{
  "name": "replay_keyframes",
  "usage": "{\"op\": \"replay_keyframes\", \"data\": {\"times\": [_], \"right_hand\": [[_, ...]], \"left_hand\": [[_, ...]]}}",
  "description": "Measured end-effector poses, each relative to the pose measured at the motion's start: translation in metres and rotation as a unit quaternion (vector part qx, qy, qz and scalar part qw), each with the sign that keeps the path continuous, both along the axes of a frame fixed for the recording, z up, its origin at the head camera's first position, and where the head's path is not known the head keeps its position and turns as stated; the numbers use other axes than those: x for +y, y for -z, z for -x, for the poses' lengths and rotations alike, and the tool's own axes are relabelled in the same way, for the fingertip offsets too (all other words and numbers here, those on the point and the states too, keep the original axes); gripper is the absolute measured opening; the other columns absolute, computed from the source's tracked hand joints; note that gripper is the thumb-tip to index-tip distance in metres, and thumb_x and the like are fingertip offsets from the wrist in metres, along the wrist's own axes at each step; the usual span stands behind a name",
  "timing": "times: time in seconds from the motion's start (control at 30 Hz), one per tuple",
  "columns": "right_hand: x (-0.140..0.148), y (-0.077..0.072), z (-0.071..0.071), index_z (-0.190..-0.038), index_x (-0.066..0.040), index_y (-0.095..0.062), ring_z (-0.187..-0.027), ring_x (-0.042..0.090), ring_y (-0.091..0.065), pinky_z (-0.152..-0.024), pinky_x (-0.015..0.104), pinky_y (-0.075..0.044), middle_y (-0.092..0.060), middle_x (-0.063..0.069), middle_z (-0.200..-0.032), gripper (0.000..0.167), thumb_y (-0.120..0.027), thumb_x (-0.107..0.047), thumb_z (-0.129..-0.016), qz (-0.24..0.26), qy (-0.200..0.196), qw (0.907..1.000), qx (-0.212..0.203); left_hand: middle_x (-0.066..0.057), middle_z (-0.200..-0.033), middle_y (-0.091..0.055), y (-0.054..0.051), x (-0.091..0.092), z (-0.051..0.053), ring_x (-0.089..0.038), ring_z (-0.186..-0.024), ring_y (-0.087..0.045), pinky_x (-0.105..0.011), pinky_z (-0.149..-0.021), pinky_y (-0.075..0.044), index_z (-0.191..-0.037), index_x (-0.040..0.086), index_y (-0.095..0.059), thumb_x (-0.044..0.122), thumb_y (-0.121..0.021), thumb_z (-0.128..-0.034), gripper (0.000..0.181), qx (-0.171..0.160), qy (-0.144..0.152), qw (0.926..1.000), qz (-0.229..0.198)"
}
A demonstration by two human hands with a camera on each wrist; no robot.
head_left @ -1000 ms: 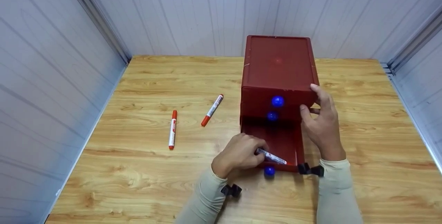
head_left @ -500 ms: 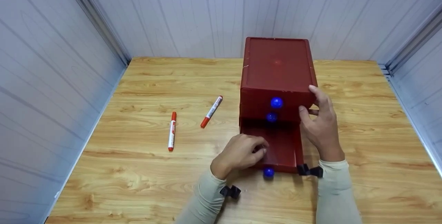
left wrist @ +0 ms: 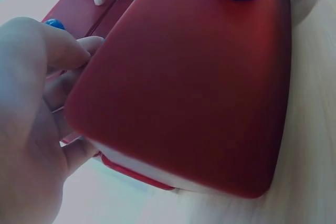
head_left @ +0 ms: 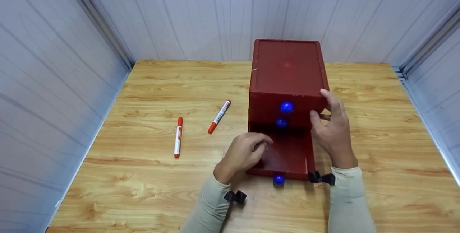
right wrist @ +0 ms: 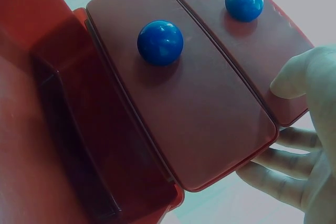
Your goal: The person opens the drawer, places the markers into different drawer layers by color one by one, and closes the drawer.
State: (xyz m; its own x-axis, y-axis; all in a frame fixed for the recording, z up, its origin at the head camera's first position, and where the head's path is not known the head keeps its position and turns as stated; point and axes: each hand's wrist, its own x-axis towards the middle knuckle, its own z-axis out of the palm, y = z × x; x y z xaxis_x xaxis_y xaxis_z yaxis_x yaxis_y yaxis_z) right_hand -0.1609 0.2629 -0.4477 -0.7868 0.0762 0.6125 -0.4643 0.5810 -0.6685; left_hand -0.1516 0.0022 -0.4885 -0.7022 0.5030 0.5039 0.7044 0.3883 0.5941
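Note:
A dark red drawer cabinet (head_left: 287,67) stands right of centre, its bottom drawer (head_left: 293,155) pulled out and the two above closed. Each drawer front bears a round blue knob (head_left: 279,180). My left hand (head_left: 242,154) is over the drawer's left side, fingers loosely bent, with nothing seen in them. In the left wrist view, the red drawer front (left wrist: 184,87) covers part of its fingers. My right hand (head_left: 334,132) grips the cabinet's right front corner, thumb on the front and fingers round the side. No marker shows in the drawer; my left hand hides part of it.
Two red-capped white markers, an upright-lying marker (head_left: 178,138) and a slanted marker (head_left: 219,116), lie on the wooden table (head_left: 143,197) left of the cabinet. Panelled walls (head_left: 194,14) close off the back and both sides.
A second ago my left hand held a marker inside the drawer; half a second later it was out of sight. The hand has since risen slightly leftward. My right hand keeps its grip.

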Motion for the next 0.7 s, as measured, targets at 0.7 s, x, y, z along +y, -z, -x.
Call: {"op": "replay_keyframes", "data": {"times": [0.7], "right_hand": [[0.000, -0.001, 0.000, -0.147, -0.016, -0.047, -0.112, 0.030, -0.060, -0.078, 0.013, -0.047, -0.051, 0.012, -0.139, 0.062, -0.066, 0.003, -0.091, 0.000, -0.003, 1.0000, -0.003]], "left_hand": [[0.005, -0.079, -0.069, 0.001, -0.030, 0.016, -0.009, -0.076, -0.064, -0.029, -0.074, -0.053, -0.092, 0.006, -0.075, -0.002, -0.059, -0.0877, 0.018, 0.049, -0.097, 0.9926, -0.054]]}}
